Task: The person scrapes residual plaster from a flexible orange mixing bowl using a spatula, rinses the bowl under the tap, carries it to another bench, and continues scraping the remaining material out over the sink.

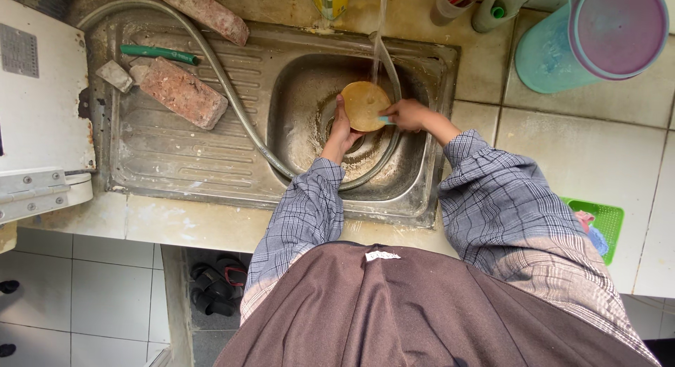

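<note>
Down in the basin of the steel sink [436, 191], both hands meet around a round tan plate [363, 103]. The left hand [340, 133] comes up from below, forearm stretched forward out of a grey checked sleeve [304, 216], fingers curled closed on the plate's lower left edge so that it is propped tilted, its face turned up toward the camera. The right hand [408, 114] reaches in from the right with the wrist bent inward and the elbow out to the side; its fingers are pinched shut on a small bluish sponge [384, 119], pressed against the plate's right rim. A thin stream of water [382, 29] falls from above and lands at the plate's upper edge.

A grey hose [225, 82] runs from the far left corner across the ribbed draining board and loops inside the basin, passing under the forearms. Two reddish bricks lie on the left side: one brick [184, 93] on the draining board, and a second brick [202, 12] on the far edge. A green-handled tool [158, 53] lies between them. On the tiled surface [583, 142] to the right stands a teal bucket [545, 54] with a purple lid [620, 29], well apart from the hands. A green basket [608, 219] shows beside the right sleeve.
</note>
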